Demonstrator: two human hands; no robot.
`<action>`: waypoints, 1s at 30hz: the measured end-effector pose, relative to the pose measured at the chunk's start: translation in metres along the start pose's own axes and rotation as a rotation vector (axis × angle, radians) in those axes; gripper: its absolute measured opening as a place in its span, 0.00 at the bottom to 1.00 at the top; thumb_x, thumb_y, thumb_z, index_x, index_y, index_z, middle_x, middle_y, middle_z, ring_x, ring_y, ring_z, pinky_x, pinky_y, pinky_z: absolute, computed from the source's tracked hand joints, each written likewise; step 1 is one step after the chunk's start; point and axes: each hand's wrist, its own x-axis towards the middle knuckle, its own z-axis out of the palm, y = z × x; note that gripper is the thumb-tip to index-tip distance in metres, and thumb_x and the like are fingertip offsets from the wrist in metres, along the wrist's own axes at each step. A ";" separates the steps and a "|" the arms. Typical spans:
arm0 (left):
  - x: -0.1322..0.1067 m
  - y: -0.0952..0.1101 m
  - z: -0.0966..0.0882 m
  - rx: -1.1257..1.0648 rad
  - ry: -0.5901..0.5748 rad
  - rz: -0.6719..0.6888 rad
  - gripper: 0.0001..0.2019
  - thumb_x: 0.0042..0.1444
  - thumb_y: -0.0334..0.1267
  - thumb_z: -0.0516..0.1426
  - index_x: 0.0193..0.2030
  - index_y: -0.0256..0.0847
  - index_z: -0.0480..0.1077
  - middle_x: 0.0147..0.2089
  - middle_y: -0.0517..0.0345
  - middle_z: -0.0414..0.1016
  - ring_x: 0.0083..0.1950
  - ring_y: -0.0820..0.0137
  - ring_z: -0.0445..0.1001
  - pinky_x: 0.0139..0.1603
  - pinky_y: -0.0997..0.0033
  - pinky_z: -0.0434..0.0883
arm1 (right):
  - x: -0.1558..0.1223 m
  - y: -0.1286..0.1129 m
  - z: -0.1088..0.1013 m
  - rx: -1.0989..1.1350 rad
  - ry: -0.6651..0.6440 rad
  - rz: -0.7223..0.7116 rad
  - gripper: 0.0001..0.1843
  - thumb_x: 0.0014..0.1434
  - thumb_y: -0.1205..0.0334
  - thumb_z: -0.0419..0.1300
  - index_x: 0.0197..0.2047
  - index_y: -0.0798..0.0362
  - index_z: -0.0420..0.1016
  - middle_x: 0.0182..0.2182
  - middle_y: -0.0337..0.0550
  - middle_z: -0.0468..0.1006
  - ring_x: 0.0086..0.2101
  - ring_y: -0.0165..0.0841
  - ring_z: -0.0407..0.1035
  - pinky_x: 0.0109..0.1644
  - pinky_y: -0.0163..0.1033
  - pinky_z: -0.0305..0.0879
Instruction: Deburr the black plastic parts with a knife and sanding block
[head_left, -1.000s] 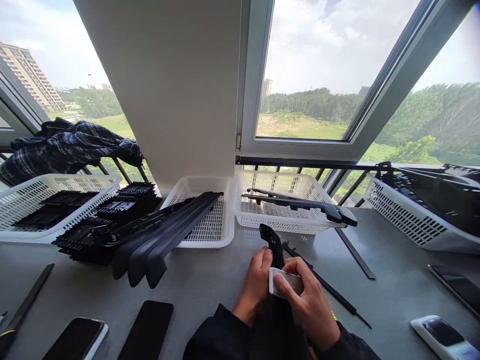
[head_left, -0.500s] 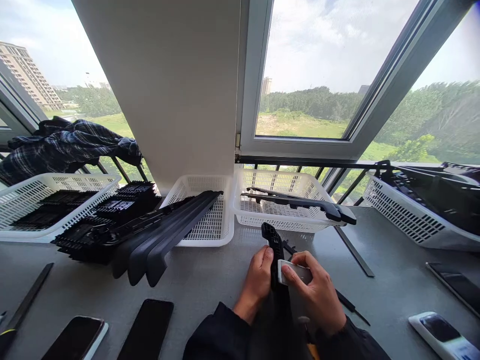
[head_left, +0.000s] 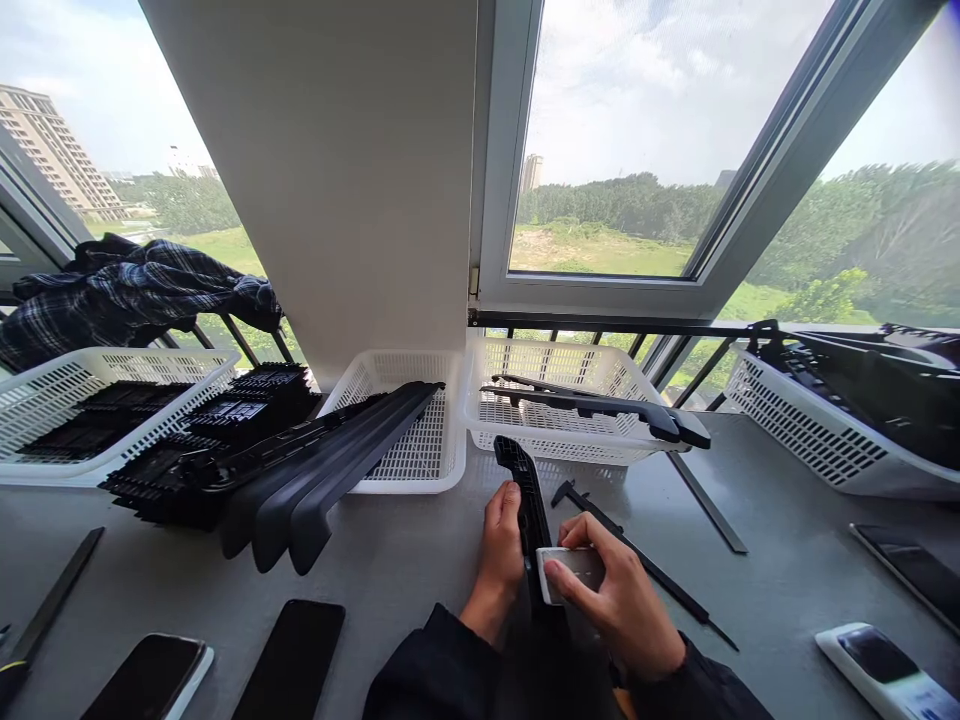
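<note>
My left hand (head_left: 501, 545) is closed around a long black plastic strip (head_left: 531, 500) with a ribbed, curved top end. The strip stands tilted, and its lower part fades into my dark clothing. In my right hand (head_left: 622, 590) is a flat grey block with a white edge (head_left: 571, 572), gripped between thumb and fingers. The block's white edge meets the strip's right side, just below my left hand. What the block is, I cannot make out. Right of my hands lies a black caliper (head_left: 652, 568), partly behind my right hand.
Black curved strips (head_left: 352, 480) lean over a white basket (head_left: 455, 470). More strips (head_left: 592, 400) lie across a second basket (head_left: 487, 435). Stacked black ribbed parts (head_left: 217, 430) are at the left. Phones (head_left: 292, 660), a steel ruler (head_left: 709, 503) and a white handheld device (head_left: 889, 670) rest on the table.
Both hands have shifted slightly left with the black strip and the grey block. The strip leans more to the left, and more of the caliper shows. The grip of each hand is the same.
</note>
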 end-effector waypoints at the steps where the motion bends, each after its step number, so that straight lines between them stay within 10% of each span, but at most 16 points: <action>1: -0.001 0.000 0.000 0.022 -0.014 0.004 0.29 0.61 0.71 0.52 0.36 0.44 0.68 0.35 0.58 0.70 0.39 0.64 0.67 0.44 0.64 0.69 | 0.000 0.000 0.001 0.006 0.007 -0.013 0.15 0.61 0.48 0.65 0.33 0.48 0.68 0.33 0.40 0.78 0.34 0.38 0.74 0.40 0.39 0.70; 12: -0.008 0.002 0.001 0.327 -0.339 0.132 0.21 0.68 0.55 0.52 0.29 0.44 0.64 0.29 0.60 0.68 0.34 0.65 0.65 0.38 0.64 0.58 | 0.003 0.017 -0.001 -0.019 0.260 0.074 0.21 0.61 0.38 0.65 0.36 0.48 0.73 0.38 0.45 0.81 0.38 0.43 0.77 0.44 0.44 0.72; 30: -0.007 0.007 0.001 0.312 -0.330 0.136 0.19 0.65 0.51 0.50 0.25 0.45 0.60 0.26 0.62 0.64 0.32 0.67 0.62 0.35 0.66 0.58 | 0.004 0.019 -0.006 -0.025 0.205 0.134 0.23 0.61 0.36 0.65 0.33 0.48 0.72 0.34 0.44 0.82 0.36 0.42 0.76 0.40 0.43 0.70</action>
